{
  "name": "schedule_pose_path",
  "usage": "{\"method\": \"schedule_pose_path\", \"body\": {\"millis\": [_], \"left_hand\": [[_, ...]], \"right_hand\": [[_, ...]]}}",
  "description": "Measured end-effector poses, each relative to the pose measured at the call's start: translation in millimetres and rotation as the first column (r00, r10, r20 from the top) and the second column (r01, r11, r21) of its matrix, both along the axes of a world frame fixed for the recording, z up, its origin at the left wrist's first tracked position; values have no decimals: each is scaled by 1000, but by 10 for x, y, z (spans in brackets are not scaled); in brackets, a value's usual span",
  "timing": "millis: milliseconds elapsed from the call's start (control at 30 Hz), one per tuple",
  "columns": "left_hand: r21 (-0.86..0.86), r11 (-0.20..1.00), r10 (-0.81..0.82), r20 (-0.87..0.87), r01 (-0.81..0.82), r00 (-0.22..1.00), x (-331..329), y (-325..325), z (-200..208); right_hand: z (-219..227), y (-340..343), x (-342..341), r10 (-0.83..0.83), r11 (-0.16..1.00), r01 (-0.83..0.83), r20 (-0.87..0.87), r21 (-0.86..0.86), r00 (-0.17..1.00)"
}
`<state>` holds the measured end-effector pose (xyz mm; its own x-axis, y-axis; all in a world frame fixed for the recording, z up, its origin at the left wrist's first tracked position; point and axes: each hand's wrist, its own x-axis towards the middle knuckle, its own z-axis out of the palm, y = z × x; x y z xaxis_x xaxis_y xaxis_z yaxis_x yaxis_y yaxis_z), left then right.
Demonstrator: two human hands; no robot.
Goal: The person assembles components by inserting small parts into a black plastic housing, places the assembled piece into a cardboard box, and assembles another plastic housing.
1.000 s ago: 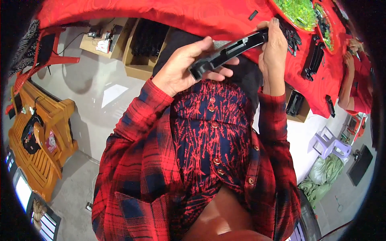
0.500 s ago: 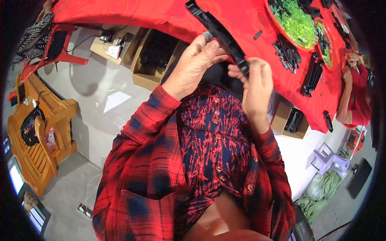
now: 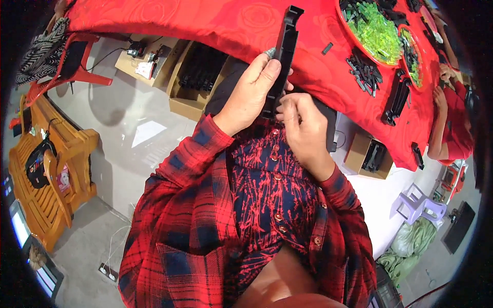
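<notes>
A long black plastic channel-shaped part (image 3: 285,49) stands nearly upright in the picture, its open side facing right. My left hand (image 3: 255,87) grips it around the middle, thumb on the front and fingers wrapped behind. At the part's near end, my right hand (image 3: 303,120) has its fingers bent and pinched together, touching or very close to it. Whether a small piece sits between those fingertips is hidden. Past both hands lies the table with a red patterned cloth (image 3: 205,18).
On the cloth are a red tray of yellow-green clear pieces (image 3: 377,38), a pile of small black pieces (image 3: 364,74) and another long black part (image 3: 395,97). Cardboard boxes (image 3: 185,105) stand under the table. Another person's arm (image 3: 439,118) is at the far right.
The black part has turned from a leftward slant to nearly upright, its far end swinging right. My right hand has moved left and nearer to me, around the part's near end.
</notes>
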<state>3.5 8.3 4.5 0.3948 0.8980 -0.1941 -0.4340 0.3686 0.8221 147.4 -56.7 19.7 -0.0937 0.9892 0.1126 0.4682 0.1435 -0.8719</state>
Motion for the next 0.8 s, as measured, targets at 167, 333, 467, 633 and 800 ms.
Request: {"method": "schedule_pose_path", "body": {"millis": [167,333,467,633,800], "left_hand": [[155,987,2,-256,39,967,8,-46,103],[197,961,-128,-310,196,942,6,-62,86],[269,889,-227,-445,371,866,-7,-93,81],[478,819,46,-606,318,794,41,-88,-15],[280,930,-37,-575,239,817,115,-114,3]], "right_hand": [[96,253,142,-367,930,359,-276,-81,888],[94,560,283,-383,907,411,-220,95,897],[137,687,264,-343,930,366,-464,-43,817],[24,671,231,-300,951,304,-412,-59,860],[79,581,73,-283,948,310,-261,68,923]]}}
